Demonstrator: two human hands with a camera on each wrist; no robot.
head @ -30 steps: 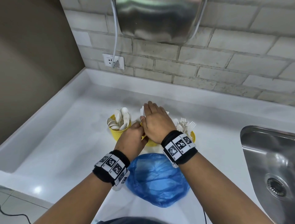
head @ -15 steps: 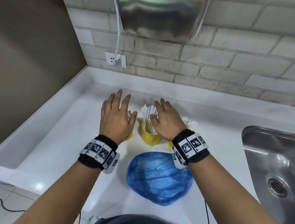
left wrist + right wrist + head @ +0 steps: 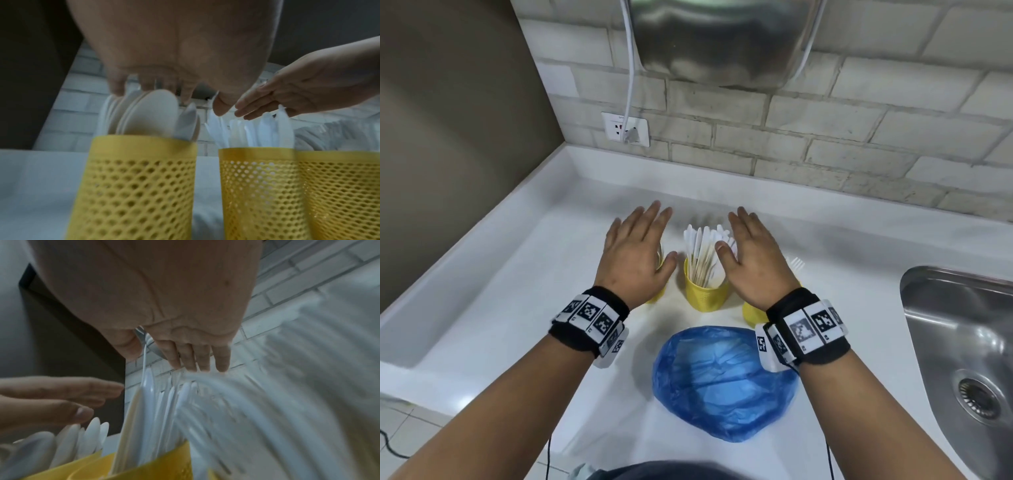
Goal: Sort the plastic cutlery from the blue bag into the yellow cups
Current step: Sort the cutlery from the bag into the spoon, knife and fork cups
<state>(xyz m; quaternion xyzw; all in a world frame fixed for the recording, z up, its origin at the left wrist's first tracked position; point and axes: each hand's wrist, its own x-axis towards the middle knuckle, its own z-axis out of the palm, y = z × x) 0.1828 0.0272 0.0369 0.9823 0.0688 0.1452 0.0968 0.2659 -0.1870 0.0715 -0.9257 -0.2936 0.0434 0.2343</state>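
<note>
Three yellow mesh cups stand in a row on the white counter. The middle cup (image 3: 705,294) holds white plastic knives (image 3: 703,253). My left hand (image 3: 635,253) hovers flat, palm down, over the left cup (image 3: 133,186), which holds white spoons (image 3: 152,113). My right hand (image 3: 753,257) hovers flat over the right cup (image 3: 751,313), whose white forks (image 3: 796,264) peek out past it. Both hands hold nothing. The crumpled blue bag (image 3: 722,380) lies flat in front of the cups, between my wrists.
A steel sink (image 3: 962,342) is sunk into the counter at the right. The brick wall behind carries a steel hand dryer (image 3: 722,41) and a socket (image 3: 625,129) with its cable plugged in. A raised counter ledge (image 3: 448,267) runs along the left.
My hands left the middle cup, where they met a second ago, spread apart and lifted, with fingers straightened, over the outer cups. The knives now show uncovered.
</note>
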